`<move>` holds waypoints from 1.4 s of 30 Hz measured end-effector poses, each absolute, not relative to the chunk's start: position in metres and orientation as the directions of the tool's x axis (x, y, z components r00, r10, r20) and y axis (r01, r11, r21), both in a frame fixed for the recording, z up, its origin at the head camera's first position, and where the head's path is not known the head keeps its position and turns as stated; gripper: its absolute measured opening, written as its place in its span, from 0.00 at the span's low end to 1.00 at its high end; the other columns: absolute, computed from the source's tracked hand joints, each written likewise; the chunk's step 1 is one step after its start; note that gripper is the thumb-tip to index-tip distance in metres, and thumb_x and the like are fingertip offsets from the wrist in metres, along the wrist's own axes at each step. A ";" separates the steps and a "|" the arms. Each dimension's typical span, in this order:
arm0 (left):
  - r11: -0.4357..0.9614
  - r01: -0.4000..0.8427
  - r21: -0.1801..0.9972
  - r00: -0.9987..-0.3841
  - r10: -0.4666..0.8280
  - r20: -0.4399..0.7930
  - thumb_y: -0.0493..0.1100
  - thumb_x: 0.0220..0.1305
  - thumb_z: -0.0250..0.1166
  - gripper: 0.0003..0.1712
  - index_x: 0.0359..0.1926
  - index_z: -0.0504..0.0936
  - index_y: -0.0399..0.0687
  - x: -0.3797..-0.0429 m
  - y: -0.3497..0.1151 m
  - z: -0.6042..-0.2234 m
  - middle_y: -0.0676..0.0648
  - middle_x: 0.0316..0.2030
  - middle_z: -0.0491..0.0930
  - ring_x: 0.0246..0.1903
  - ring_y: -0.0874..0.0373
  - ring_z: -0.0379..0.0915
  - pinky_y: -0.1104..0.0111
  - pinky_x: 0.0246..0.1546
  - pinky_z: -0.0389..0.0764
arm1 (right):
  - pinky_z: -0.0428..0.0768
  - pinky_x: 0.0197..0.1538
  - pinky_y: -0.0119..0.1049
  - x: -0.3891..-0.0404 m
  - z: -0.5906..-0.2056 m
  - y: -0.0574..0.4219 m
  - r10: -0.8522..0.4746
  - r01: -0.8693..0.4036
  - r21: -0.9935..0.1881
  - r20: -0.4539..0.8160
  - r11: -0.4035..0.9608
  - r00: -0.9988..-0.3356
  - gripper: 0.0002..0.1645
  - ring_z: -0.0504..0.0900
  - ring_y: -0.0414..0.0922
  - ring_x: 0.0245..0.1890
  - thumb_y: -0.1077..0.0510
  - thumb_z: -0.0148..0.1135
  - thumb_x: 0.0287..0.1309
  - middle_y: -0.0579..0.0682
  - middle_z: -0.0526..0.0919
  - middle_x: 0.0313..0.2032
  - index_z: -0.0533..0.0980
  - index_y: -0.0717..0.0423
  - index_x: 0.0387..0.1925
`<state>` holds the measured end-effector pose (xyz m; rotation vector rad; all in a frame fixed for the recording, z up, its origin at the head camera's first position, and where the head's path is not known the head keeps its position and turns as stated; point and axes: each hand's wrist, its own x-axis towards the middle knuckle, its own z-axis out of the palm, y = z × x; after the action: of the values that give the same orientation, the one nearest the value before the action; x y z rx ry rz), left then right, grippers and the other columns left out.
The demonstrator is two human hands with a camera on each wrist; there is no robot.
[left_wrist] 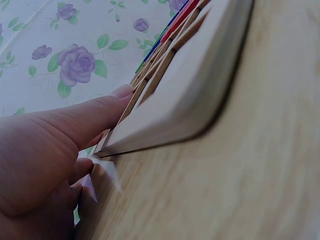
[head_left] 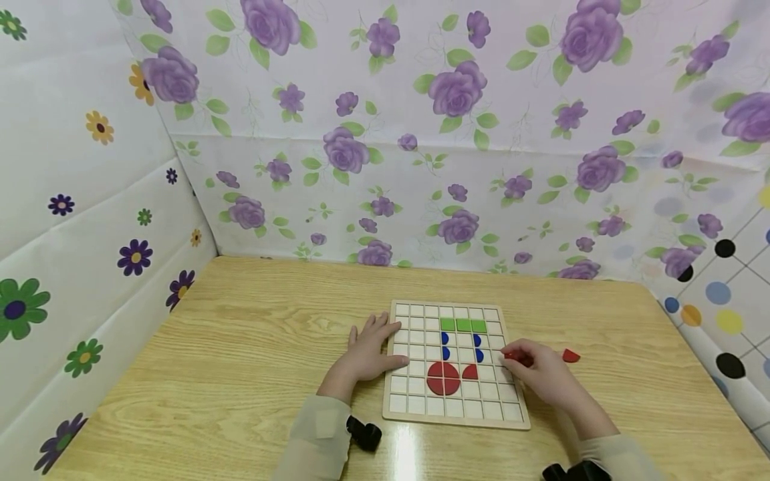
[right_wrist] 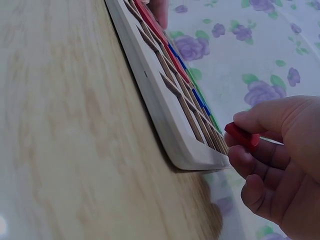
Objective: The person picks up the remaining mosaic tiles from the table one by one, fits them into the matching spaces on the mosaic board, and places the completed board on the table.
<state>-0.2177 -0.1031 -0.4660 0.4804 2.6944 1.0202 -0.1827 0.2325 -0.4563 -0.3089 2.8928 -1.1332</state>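
A wooden grid board (head_left: 454,420) lies on the table. My left hand (head_left: 364,353) rests along its left edge with the fingers extended, and the thumb (left_wrist: 107,112) touches the rim. At the right edge, my right hand (head_left: 547,374) pinches a small red piece (right_wrist: 242,135) between thumb and fingers; its full outline is hidden. Red quarter-circle pieces (head_left: 436,386) form a full disc in the grid, with another red quarter-circle (head_left: 470,372) to its right. Above them sit several blue half-circle pieces (head_left: 446,353) in two columns, topped by a row of three green squares (head_left: 462,325).
A loose red quarter-circle piece (head_left: 571,356) lies on the wooden table (head_left: 271,334) to the right of my right hand. Flower-patterned cloth (head_left: 385,167) hangs behind the table, with a dotted cloth (head_left: 730,321) on the right side.
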 end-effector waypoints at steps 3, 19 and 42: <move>0.709 0.224 0.669 -0.922 0.376 -0.090 0.58 0.58 0.65 0.42 0.70 0.61 0.55 -0.218 -0.103 -0.466 0.44 0.74 0.45 0.74 0.43 0.31 0.41 0.68 0.26 | 0.74 0.30 0.28 -0.182 -0.457 0.231 -0.204 -0.195 -0.673 0.066 0.714 -0.977 0.10 0.74 0.36 0.29 0.60 0.62 0.59 0.46 0.82 0.32 0.79 0.57 0.43; 0.708 0.237 0.666 -0.920 0.384 -0.081 0.57 0.59 0.65 0.42 0.70 0.61 0.52 -0.218 -0.102 -0.466 0.42 0.74 0.46 0.74 0.41 0.32 0.40 0.68 0.28 | 0.75 0.32 0.28 -0.182 -0.455 0.222 -0.235 -0.196 -0.690 0.039 0.696 -0.971 0.09 0.75 0.36 0.29 0.61 0.63 0.58 0.46 0.82 0.32 0.80 0.56 0.42; 0.712 0.234 0.662 -0.922 0.379 -0.082 0.58 0.58 0.65 0.42 0.70 0.62 0.52 -0.218 -0.102 -0.464 0.42 0.74 0.46 0.74 0.42 0.32 0.40 0.68 0.27 | 0.75 0.33 0.28 -0.181 -0.458 0.212 -0.233 -0.169 -0.709 0.007 0.685 -0.972 0.06 0.76 0.36 0.29 0.60 0.62 0.59 0.44 0.82 0.30 0.79 0.53 0.39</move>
<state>-0.2178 -0.1024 -0.4642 0.4911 2.7071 1.0039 -0.1807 0.2117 -0.4579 -0.3361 2.8060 -1.1672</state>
